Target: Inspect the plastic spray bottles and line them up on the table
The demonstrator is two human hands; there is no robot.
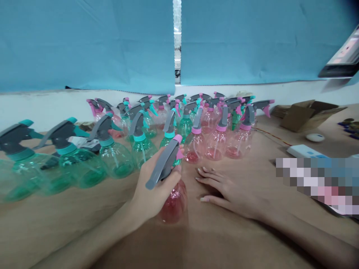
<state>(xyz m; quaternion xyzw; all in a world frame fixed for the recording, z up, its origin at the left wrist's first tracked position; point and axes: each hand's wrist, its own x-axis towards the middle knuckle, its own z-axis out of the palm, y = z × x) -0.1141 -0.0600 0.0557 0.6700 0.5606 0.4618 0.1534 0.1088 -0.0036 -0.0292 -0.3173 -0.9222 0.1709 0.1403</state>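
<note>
A pink spray bottle [173, 203] with a grey and pink trigger head stands near the middle of the table. My left hand [153, 179] is wrapped round its neck, fingers partly hidden behind the head. To the right, my right hand [224, 188] lies palm down on the table, fingers stretched out and holding nothing. Just beyond it stand pink spray bottles [195, 151] in a row. Green spray bottles [81, 172] with grey and teal heads line the left side.
Many more spray bottles crowd the back of the table [92, 228]. An opened cardboard box [298, 116], a white mouse-like object [315, 138] and a white box [305, 151] lie at right. Blue cloth [89, 45] hangs behind. Part of the right side is pixelated.
</note>
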